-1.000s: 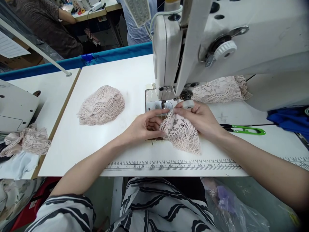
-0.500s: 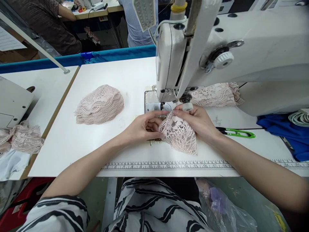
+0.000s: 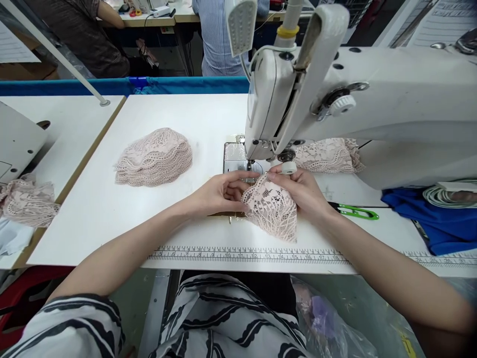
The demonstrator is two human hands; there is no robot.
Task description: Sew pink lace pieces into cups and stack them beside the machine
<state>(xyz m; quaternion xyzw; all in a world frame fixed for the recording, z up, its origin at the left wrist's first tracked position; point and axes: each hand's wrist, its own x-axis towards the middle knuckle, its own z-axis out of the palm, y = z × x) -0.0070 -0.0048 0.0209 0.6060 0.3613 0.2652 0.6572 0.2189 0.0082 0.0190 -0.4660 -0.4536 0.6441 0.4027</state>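
A pink lace piece (image 3: 274, 209) lies on the white table just in front of the needle area of a white sewing machine (image 3: 266, 94). My left hand (image 3: 223, 194) pinches the lace's left edge, its fingers curled beside the metal needle plate (image 3: 233, 158). At the top of the lace, my right hand (image 3: 301, 189) grips it between thumb and fingers, close under the machine head. A stack of similar lace (image 3: 154, 156) rests on the table to the left. More lace (image 3: 328, 155) lies behind my right hand, partly hidden by the machine.
Green-handled snips (image 3: 357, 212) and a blue cloth (image 3: 432, 219) are at the right. A printed ruler (image 3: 223, 254) runs along the front edge. Another machine (image 3: 18, 144) and lace stand far left. Two people are beyond the blue cloth border (image 3: 194, 85).
The camera view has shifted slightly, so the machine and table appear moved. Both hands keep nearly the same hold on the lace at the needle area.
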